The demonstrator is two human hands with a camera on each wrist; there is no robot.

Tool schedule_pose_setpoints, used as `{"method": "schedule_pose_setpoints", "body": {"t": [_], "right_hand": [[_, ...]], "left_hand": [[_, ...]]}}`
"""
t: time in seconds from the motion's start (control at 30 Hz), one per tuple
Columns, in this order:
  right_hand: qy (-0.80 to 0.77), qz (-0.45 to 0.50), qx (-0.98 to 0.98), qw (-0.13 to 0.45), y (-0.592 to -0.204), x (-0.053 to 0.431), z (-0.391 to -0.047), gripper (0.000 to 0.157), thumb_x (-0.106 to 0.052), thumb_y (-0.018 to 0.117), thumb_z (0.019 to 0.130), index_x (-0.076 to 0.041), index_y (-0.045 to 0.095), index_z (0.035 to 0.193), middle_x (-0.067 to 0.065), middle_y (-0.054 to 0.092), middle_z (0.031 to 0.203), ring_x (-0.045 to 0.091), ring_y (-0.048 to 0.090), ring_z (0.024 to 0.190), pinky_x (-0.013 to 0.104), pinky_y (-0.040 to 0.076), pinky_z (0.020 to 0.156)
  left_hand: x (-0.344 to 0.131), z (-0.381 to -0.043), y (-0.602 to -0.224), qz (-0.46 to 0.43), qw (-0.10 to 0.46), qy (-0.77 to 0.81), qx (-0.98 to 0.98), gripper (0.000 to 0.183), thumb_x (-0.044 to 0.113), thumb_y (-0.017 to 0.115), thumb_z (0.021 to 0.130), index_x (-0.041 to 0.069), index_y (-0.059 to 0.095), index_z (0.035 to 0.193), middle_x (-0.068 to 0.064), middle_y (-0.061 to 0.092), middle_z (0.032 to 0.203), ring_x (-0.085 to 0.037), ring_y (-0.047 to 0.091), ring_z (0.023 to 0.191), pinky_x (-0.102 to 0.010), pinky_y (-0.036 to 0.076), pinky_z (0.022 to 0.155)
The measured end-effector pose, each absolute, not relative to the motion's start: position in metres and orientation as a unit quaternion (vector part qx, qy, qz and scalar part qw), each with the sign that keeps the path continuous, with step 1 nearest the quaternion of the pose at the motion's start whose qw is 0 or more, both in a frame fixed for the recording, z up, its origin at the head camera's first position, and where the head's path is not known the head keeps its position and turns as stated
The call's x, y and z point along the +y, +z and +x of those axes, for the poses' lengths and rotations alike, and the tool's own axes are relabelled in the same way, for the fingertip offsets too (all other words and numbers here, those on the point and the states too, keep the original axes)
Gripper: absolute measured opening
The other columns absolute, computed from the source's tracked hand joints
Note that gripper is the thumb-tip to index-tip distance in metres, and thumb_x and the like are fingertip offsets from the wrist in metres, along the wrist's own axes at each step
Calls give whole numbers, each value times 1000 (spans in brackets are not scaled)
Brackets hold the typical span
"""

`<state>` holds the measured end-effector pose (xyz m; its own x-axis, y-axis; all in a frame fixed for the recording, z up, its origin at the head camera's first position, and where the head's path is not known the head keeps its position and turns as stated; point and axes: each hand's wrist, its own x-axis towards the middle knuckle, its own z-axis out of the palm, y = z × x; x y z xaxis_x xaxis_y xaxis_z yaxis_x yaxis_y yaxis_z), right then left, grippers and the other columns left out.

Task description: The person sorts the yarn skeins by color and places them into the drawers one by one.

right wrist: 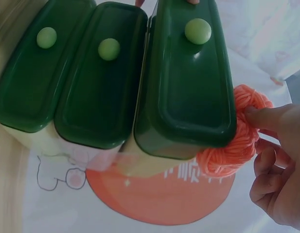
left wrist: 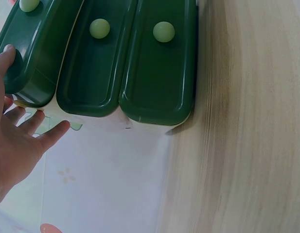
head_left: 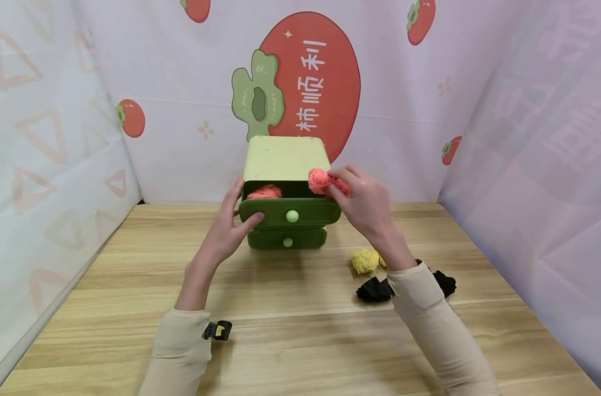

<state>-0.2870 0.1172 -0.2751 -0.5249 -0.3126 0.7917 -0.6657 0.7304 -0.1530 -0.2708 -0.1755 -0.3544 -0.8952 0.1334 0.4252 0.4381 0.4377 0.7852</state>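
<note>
A small drawer cabinet [head_left: 287,157] with a pale top and green fronts stands at the back of the table; its top drawer [head_left: 271,213] is pulled out. One coral-pink yarn skein [head_left: 265,192] lies inside that drawer on the left. My right hand [head_left: 364,202] pinches another coral-pink yarn skein [right wrist: 237,141] at the drawer's right rim, between thumb and fingers. My left hand [head_left: 223,231] rests at the drawer's left corner. In the left wrist view its thumb [left wrist: 6,59] touches the front, while the other fingers extend, spread, along the side.
Yellow yarn [head_left: 364,261] lies on the table right of the cabinet. Black bundles [head_left: 375,290] lie nearer, partly hidden by the right forearm. Two lower drawers [left wrist: 94,63] are pushed in. Printed fabric walls [head_left: 181,159] border the table at the back and sides.
</note>
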Motion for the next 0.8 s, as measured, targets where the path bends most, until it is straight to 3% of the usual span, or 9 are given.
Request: {"method": "schedule_pose_setpoints", "body": {"t": [0.3, 0.8], "right_hand": [[207, 298, -860, 358, -273, 103, -288, 19, -17, 75, 89, -14, 77, 107, 1, 71, 98, 20, 69, 78, 37, 53, 57], [176, 284, -891, 307, -276, 96, -287, 23, -24, 70, 94, -18, 75, 116, 1, 72, 106, 20, 65, 73, 35, 47, 50]], "left_hand": [[-175, -271, -354, -170, 150, -500, -836, 86, 45, 65, 94, 35, 9, 160, 12, 7, 166, -21, 19, 153, -55, 37, 115], [-175, -272, -355, -172, 153, -501, -834, 87, 44, 66, 94, 33, 10, 160, 12, 7, 167, -21, 19, 153, -56, 37, 115]]}}
